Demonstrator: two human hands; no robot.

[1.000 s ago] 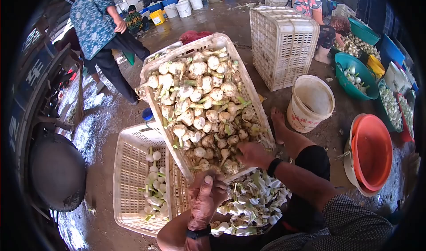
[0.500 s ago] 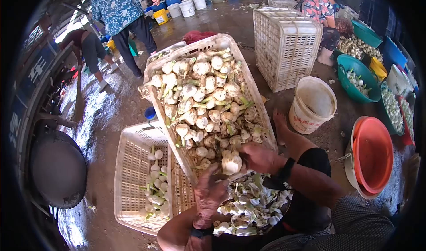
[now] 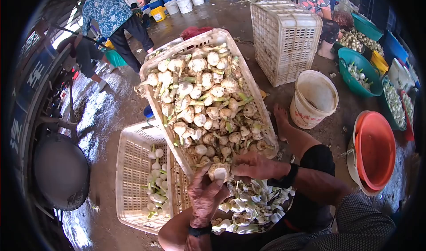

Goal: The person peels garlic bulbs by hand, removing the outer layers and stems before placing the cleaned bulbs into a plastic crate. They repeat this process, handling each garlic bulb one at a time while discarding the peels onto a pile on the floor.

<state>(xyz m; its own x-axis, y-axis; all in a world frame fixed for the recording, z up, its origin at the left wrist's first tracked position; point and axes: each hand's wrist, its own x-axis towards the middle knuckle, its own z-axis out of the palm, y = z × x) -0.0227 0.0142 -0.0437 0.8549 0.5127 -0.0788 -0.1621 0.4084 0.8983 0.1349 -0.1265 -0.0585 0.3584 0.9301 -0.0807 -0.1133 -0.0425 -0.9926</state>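
Note:
A garlic bulb [image 3: 218, 172] with a pale, bare base is gripped between the thumb and fingers of my left hand [image 3: 207, 195], just over the near edge of a heaped crate. My right hand [image 3: 258, 166] is beside the bulb on its right, fingers curled; whatever they hold is hidden. Soil-stained garlic bulbs [image 3: 206, 91] with cut green stems fill the tilted plastic crate [image 3: 262, 106]. Below my hands lies a pile of peeled garlic skins [image 3: 255, 202]. Cleaner white bulbs [image 3: 157, 180] lie in a lower crate [image 3: 128, 162] at the left.
An off-white bucket [image 3: 314, 95] and nested red basins [image 3: 376, 151] stand to my right. A crate [image 3: 286, 42] stands on end farther back. Green tubs [image 3: 360, 73] hold garlic at the right. A dark round pan [image 3: 61, 171] is at the left. Other people work in the background.
The garlic bulb has shifted left and down, and my left hand has closed around it. My right hand has moved slightly down. A person at the back left has shifted left.

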